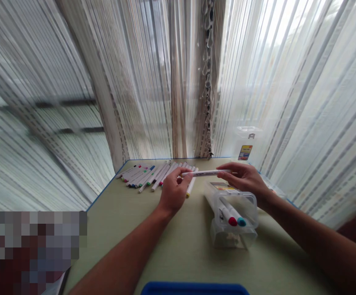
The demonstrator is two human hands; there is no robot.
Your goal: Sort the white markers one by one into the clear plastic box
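Observation:
A white marker (207, 173) is held level between my two hands, above the table. My left hand (175, 189) pinches its left end with thumb and fingers. At the other end, the fingers of my right hand (242, 177) close round it. Below my right hand sits a clear plastic case (216, 205), its near end facing me. Two markers lie inside, one with a red end (232, 221) and one with a teal end (241, 222). Many white markers (147, 176) with coloured ends are spread behind and left of my left hand.
A clear container with a yellow label (245, 152) stands at the table's far right. The edge of a blue object (196, 288) shows at the near side of the green table (119, 229). Sheer striped curtains (147, 82) hang behind. A blurred patch covers the lower left.

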